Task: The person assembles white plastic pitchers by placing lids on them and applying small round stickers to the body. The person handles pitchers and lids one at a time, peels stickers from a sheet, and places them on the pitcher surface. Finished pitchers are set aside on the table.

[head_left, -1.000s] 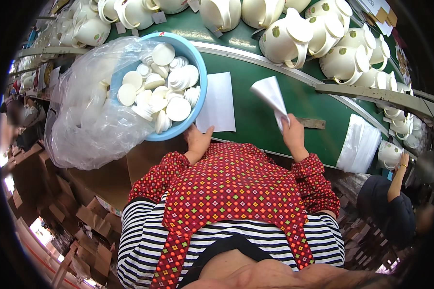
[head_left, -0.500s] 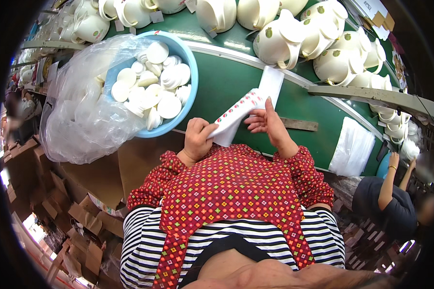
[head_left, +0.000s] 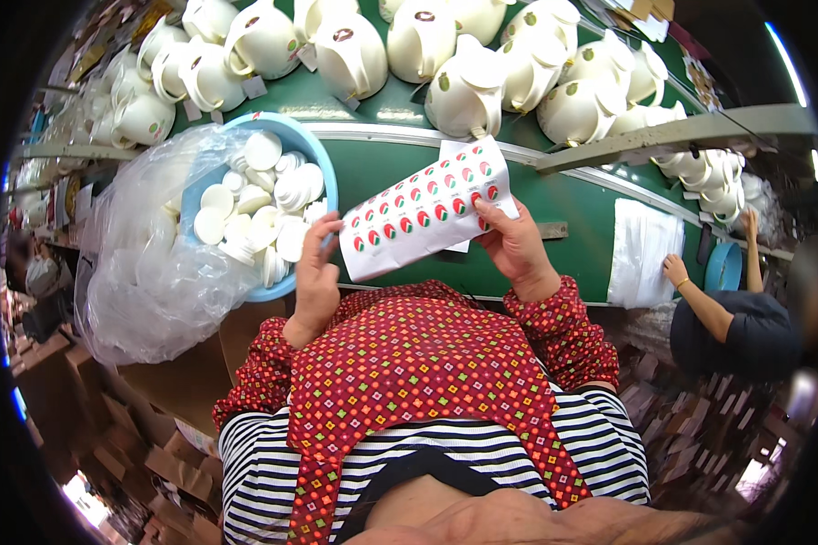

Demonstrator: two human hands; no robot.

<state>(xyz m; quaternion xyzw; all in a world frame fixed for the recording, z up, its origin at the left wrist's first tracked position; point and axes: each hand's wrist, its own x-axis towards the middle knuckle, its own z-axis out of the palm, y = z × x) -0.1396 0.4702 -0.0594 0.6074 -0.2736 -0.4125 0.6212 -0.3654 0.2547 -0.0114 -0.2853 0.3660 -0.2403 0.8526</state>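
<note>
A white sheet of round red-and-green stickers (head_left: 409, 211) is spread in front of my body, over the green bench. My right hand (head_left: 518, 245) grips its right end, thumb on top and fingers underneath. Beside the left edge is my left hand (head_left: 314, 282), its fingers partly bent and apart, the fingertips close to the paper. Whether they touch it I cannot tell. Part of another white paper (head_left: 457, 247) shows beneath the sheet.
Left of me stands a blue basin (head_left: 330, 182) of white lids (head_left: 264, 150), with a clear plastic bag (head_left: 145, 263) over its side. Cream jugs (head_left: 350, 54) line the bench's far side. White plastic bags (head_left: 645, 250) and a small flat bar (head_left: 552, 231) lie right. Another person (head_left: 736, 331) works there.
The sticker sheet, folded before, is now opened out and turned face up. My right hand has taken its right end. My left hand has moved left, its fingers loosened from the paper.
</note>
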